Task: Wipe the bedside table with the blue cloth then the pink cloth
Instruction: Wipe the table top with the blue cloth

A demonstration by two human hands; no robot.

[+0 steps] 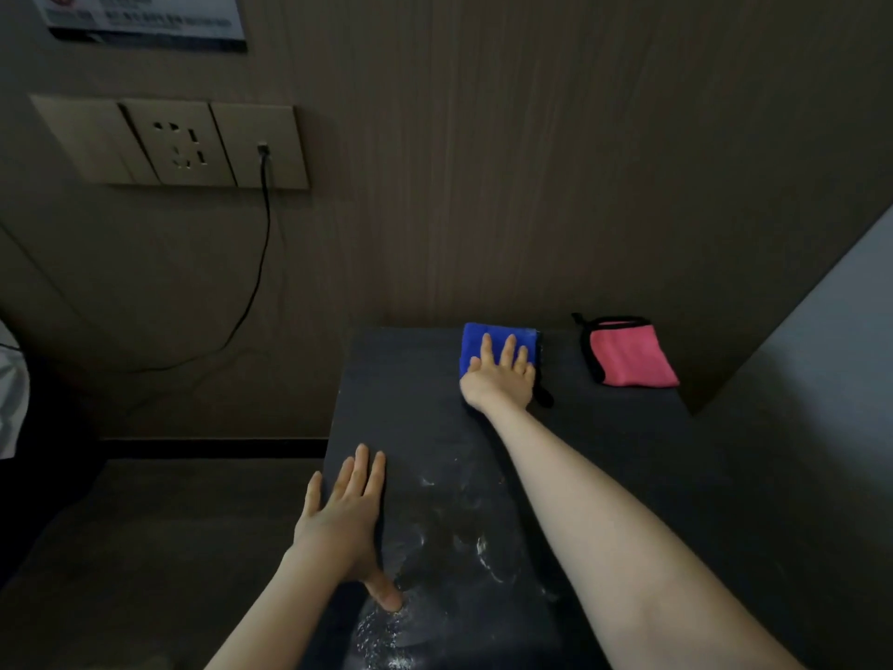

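Note:
The dark bedside table (pixel 410 408) runs from the wall toward me, with white dusty smears on its near half. A folded blue cloth (pixel 476 343) lies near the table's far edge. My right hand (pixel 502 374) lies flat on it, fingers straight and spread, covering most of the cloth. A folded pink cloth (pixel 628 355) with black trim sits to the right of the blue one, untouched. My left hand (pixel 345 519) rests flat on the table's left edge, fingers straight, thumb on the top surface.
A wood-grain wall stands directly behind the table. A socket panel (pixel 169 142) on the wall at upper left has a black cable (pixel 258 263) hanging from it. A grey surface (pixel 821 379) rises to the right of the table. Dark floor lies at left.

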